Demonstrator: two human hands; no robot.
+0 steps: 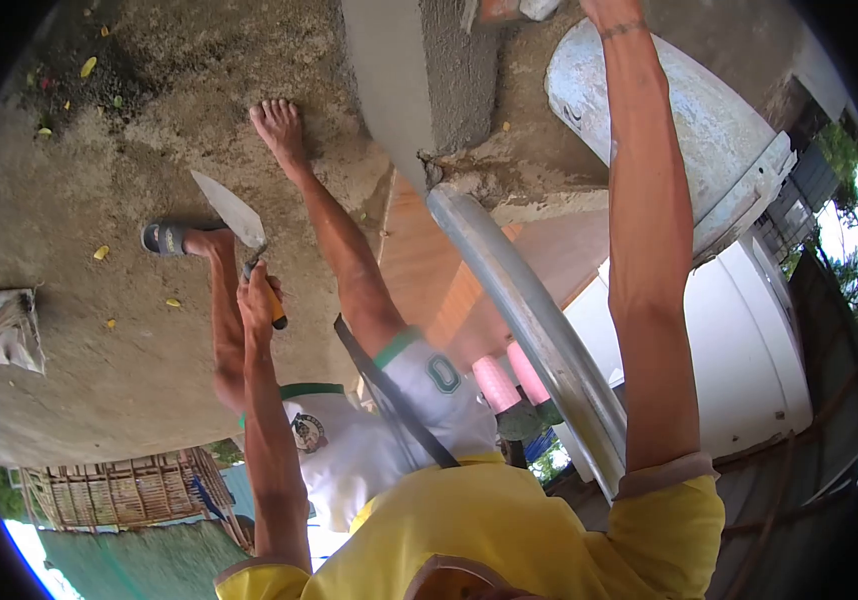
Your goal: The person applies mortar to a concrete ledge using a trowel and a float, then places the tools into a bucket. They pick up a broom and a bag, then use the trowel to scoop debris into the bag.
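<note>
My left hand (258, 297) is wrapped around the orange and black handle of a pointed trowel (232, 210). The trowel's grey blade points up and left, over the bare ground beside my sandalled foot (165, 238). At the top edge, my right hand (611, 12) is cut off by the frame, so its fingers are hidden. It is near a worn, whitish drum (694, 130), part of which lies behind my right forearm. Between my hands stands a grey cement-faced column (389, 75) with a rougher side. A brick-coloured piece (499, 10) shows near its top.
A round metal pipe (524, 310) slants beside my body. Pink patterned cylinders (496, 385) and a large white object (724, 350) are behind it. On the left lie a crumpled sack (11, 330) and a woven basket (114, 492). My bare foot (279, 128) rests near the column.
</note>
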